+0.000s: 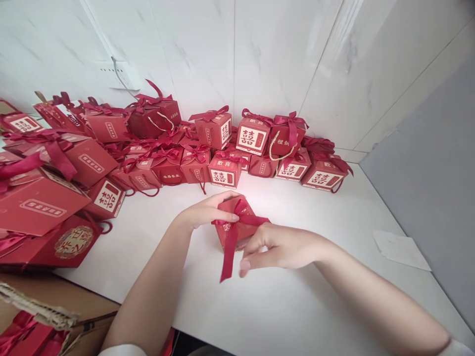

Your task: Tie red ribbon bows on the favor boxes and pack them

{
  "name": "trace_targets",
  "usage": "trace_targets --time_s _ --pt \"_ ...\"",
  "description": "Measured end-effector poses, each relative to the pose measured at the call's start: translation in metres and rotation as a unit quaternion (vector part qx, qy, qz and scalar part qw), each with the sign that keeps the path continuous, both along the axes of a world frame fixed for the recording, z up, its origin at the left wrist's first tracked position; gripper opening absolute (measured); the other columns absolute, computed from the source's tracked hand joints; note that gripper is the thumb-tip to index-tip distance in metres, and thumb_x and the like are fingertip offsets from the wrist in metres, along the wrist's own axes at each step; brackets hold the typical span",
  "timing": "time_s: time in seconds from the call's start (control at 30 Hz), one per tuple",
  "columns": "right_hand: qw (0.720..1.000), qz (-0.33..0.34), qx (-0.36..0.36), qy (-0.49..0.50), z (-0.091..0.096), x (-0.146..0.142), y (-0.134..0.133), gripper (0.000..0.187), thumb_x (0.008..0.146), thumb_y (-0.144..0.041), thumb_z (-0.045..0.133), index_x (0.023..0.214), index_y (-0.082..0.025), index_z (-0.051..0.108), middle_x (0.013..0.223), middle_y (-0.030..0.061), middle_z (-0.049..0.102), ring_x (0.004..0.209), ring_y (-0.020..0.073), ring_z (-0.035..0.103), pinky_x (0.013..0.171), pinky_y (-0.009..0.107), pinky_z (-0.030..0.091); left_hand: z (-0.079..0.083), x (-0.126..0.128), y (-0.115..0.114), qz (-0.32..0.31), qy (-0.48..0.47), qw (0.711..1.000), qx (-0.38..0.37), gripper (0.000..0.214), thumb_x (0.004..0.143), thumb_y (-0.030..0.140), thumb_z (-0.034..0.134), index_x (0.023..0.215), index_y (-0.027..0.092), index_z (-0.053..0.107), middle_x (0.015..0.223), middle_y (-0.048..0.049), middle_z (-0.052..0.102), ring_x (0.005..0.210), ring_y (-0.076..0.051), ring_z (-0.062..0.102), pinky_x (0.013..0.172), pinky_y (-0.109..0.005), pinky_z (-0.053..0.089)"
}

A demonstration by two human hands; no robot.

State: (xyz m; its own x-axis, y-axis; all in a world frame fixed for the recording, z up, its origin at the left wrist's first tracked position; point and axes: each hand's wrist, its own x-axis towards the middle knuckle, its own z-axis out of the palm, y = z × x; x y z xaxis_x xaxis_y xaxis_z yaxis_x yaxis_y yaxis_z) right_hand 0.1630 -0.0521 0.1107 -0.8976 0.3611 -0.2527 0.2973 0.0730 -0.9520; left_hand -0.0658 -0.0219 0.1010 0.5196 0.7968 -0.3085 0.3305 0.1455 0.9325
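Note:
A red gift box (249, 230) with a dark red ribbon bow (243, 217) on its lid sits on the white table in front of me. My left hand (211, 210) grips this box from the left and far side, its thumb lying on the lid beside the knot. One ribbon tail (229, 254) hangs down over the near side. At the box's right near corner is my right hand (278, 247), fingers bent and thumb apart from them, with nothing visible between. The other ribbon end runs behind its knuckles. Some of its fingertips are hidden against the box.
Several similar red boxes (224, 170) stand in stacked rows along the tiled wall. Larger red boxes (40, 202) pile up at the left. A brown paper bag (89, 301) with red items stands at the lower left. White paper (401, 249) lies near the grey panel (426, 198) at right.

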Motion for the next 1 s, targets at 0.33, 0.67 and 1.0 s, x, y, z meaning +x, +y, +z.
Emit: trace_targets --time_s 0.33,0.67,1.0 --pt "0.936 -0.248 0.212 0.135 0.0 0.012 0.032 0.022 0.096 -0.042 0.053 0.109 -0.029 0.065 0.138 0.0038 0.053 0.129 0.0237 0.049 0.108 0.043 0.039 0.018 -0.009 -0.009 -0.045 0.016 0.996 0.08 0.036 0.084 0.041 0.067 0.115 0.025 0.062 0.131 -0.0062 0.06 0.123 -0.026 0.055 0.103 -0.038 0.044" --pt "0.944 -0.272 0.168 0.076 -0.022 -0.005 0.031 0.038 0.097 -0.053 0.049 0.08 -0.021 0.063 0.137 0.0069 0.052 0.133 0.0226 0.045 0.114 0.042 0.028 0.018 0.004 -0.015 -0.052 0.109 0.979 0.165 0.027 0.077 0.043 0.073 0.083 0.02 0.06 0.112 -0.0035 0.062 0.102 -0.022 0.06 0.093 -0.035 0.046" --pt "0.925 -0.271 0.261 0.057 -0.021 -0.004 0.028 0.035 0.096 -0.049 0.052 0.078 -0.023 0.065 0.135 0.007 0.055 0.132 0.0244 0.046 0.111 0.044 0.032 0.012 0.005 -0.011 -0.044 0.086 0.984 0.15 0.021 0.082 0.041 0.067 0.084 0.02 0.062 0.1 -0.0036 0.065 0.094 -0.021 0.061 0.088 -0.035 0.047"
